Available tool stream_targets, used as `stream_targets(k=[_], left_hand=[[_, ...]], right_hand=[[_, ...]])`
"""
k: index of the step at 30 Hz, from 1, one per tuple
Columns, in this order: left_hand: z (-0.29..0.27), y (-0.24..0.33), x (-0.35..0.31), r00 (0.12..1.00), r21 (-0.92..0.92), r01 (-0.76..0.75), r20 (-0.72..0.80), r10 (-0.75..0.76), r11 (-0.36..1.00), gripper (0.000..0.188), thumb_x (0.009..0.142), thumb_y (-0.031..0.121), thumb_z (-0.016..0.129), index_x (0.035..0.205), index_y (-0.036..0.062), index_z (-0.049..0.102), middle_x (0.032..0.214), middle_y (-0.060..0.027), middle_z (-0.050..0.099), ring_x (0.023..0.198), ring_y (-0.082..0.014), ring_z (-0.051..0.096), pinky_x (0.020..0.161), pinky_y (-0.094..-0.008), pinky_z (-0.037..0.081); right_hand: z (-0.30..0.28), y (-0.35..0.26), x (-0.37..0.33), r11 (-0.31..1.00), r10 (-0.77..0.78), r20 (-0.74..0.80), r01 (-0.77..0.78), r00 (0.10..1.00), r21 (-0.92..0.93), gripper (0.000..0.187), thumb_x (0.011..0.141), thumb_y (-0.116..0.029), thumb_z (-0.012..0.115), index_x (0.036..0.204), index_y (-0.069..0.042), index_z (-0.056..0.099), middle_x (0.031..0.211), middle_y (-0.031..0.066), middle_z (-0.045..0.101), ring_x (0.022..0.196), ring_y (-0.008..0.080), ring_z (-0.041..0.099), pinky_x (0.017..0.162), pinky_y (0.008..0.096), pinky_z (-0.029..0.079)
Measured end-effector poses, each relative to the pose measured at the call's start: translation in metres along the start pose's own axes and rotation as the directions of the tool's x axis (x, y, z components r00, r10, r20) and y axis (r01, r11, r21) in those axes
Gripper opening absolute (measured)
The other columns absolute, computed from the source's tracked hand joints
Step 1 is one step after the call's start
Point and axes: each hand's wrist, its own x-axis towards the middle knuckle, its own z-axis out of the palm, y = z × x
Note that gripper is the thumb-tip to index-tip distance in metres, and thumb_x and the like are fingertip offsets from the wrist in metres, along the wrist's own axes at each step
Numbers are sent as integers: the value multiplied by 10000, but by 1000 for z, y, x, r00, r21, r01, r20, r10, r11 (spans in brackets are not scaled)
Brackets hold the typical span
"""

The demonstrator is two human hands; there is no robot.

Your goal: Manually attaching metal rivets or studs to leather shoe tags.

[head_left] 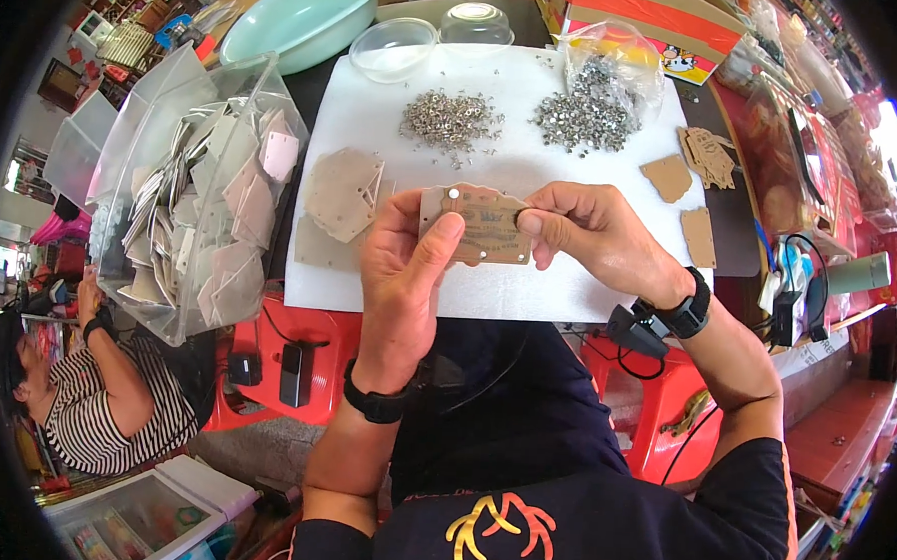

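Note:
My left hand [407, 248] grips the left end of a small brown printed plate [486, 227], its thumb across the front. The plate has a wavy top edge, a pale strip at its left end, and small shiny round spots near its corners. My right hand [591, 231] is closed at the right end, thumb and forefinger pinching the edge; whether a small fastener is between them I cannot make out. Beyond the hands lie a heap of small metal fasteners [450, 120] and a second heap of silvery ones [586, 119]. Pale flat plates [342, 195] are stacked to the left.
A white foam sheet [498, 292] covers the tabletop. A clear bin [183, 288] of pale plates stands left. Brown plates [709, 156] lie right. Clear bowls [393, 49], a mint basin [305, 19] and a carton [640, 18] stand behind. Another person [113, 396] sits left.

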Motion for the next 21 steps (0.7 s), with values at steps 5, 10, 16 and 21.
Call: stream_targets(k=[5,10,16,21], left_hand=[[13,2,-7,994,-245,113,41,-106,963,303,959,124,581,1236,7,541,1058,-68,652,896,-127,602,806,-284,479],[5,-5,-15,999,-220,32,-33,-40,975,308,967,123,537,1264,45,544,1179,-62,613,1045,-157,592,886,-328,473],[-19,-4,-31,978,-144,17,-201,-46,989,274,967,120,564,1224,25,571,1099,-34,629,919,-88,575,735,-251,435],[-38,-1,-38,976,-137,63,-198,-89,989,244,951,114,590,1180,29,600,1066,-26,645,884,-86,589,697,-242,435]], right_hand=[[12,0,5,999,-36,-82,38,996,24,248,979,-229,581,970,5,663,740,6,629,680,56,577,626,221,470],[37,7,10,998,-49,-106,52,993,30,238,981,-203,567,940,16,650,741,20,636,684,72,593,628,239,488],[45,2,15,978,-67,-6,64,998,-199,227,965,-185,568,977,27,647,735,69,649,626,119,615,580,290,518],[-15,-22,45,854,-60,-149,-27,987,-520,168,941,-123,574,1013,7,654,780,44,645,663,98,621,568,247,545]])
